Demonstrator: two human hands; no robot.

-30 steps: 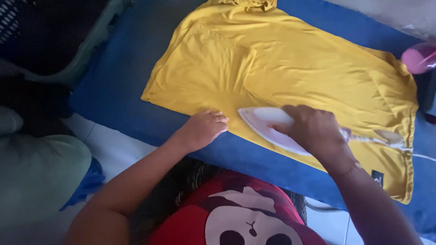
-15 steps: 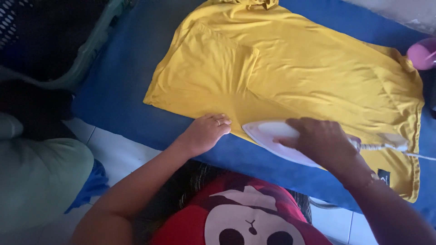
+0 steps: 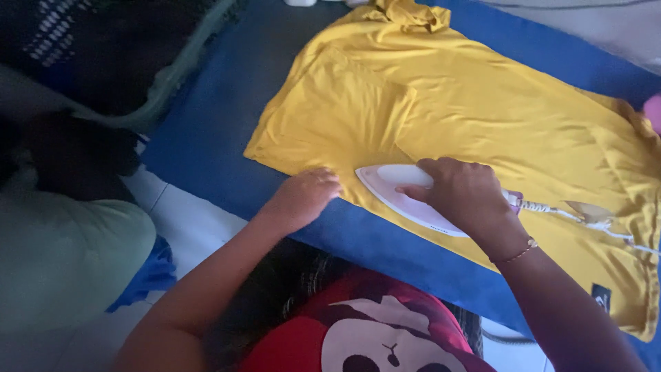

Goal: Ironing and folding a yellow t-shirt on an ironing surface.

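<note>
Gripped by the right hand [image 3: 468, 196], the white iron [image 3: 403, 193] sits on the yellow shirt [image 3: 482, 110] near its lower hem. Left hand [image 3: 303, 198] presses flat, fingers loosely spread, on the hem just beside the iron's tip. Blue pad [image 3: 213, 138] shows bare left of the shirt. White cord [image 3: 585, 217] trails right across the fabric.

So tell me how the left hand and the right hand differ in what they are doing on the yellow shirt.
The left hand lies open and flat, fingers pressed on the near hem of the yellow shirt; the right hand is curled, fingers wrapped around the handle of the white iron. The left hand holds nothing; the right hand grips a tool. The right wrist wears a thin bracelet; the left is bare. Both sit at the shirt's near edge.
</note>
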